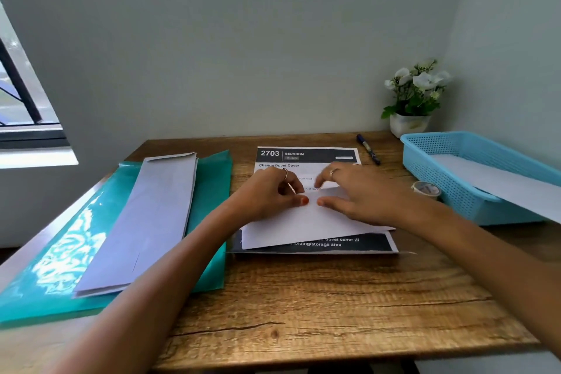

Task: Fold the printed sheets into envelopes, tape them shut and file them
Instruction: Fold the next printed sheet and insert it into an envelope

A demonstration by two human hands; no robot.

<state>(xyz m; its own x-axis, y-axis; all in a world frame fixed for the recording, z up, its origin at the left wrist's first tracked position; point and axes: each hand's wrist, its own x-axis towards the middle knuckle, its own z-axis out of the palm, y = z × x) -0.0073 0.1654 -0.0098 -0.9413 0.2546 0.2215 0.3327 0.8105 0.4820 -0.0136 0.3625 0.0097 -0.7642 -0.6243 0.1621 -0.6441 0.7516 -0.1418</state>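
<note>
A printed sheet (pixel 306 156) headed "2703 BEDROOM" lies mid-table, its lower part folded up so the blank white back (pixel 303 225) shows. My left hand (pixel 270 194) has curled fingers and pinches the folded edge with the thumb. My right hand (pixel 355 191) presses on the fold with spread fingers and thumb. A stack of folded white sheets (pixel 151 215) lies on a teal plastic folder (pixel 60 267) at the left. A roll of clear tape (pixel 426 190) sits beside the blue basket.
A blue plastic basket (pixel 449 173) at the right holds a long white sheet (pixel 501 182). A dark pen (pixel 368 149) lies behind the printed sheet. A white pot of flowers (pixel 409 124) stands in the back corner. A window is at the far left.
</note>
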